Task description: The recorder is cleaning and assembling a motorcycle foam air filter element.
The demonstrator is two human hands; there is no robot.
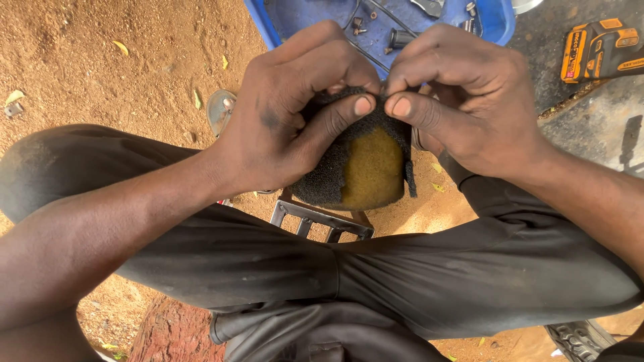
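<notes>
Head view, looking down past the knees at sandy ground (100, 53). Far left edge: small pale scrap (13, 108) on the dirt, a few yellow leaves scattered nearby. Left of centre: sandal (220, 110) partly hidden behind the left hand (282, 114). Left hand is closed on the foam pad (365, 167), thumb lying across its dark top edge, fingers curled behind. Foam pad sits centre frame, held above the ground between the knees: black coarse foam skin wrapped over a yellow-brown core, long axis roughly vertical in frame, yellow face toward the camera, rounded end pointing down. Right hand (463, 100) pinches the same top edge, thumb tip nearly touching the left thumb. Below the pad: dark metal frame part (322, 221) on the ground, partly covered by the trousers (376, 281). Top centre: blue tray (376, 20) with bolts and small metal parts, mostly blocked by both hands. Upper right: yellow-black power tool battery (597, 50) on dark ground. Lower right corner: shoe sole (577, 338).
</notes>
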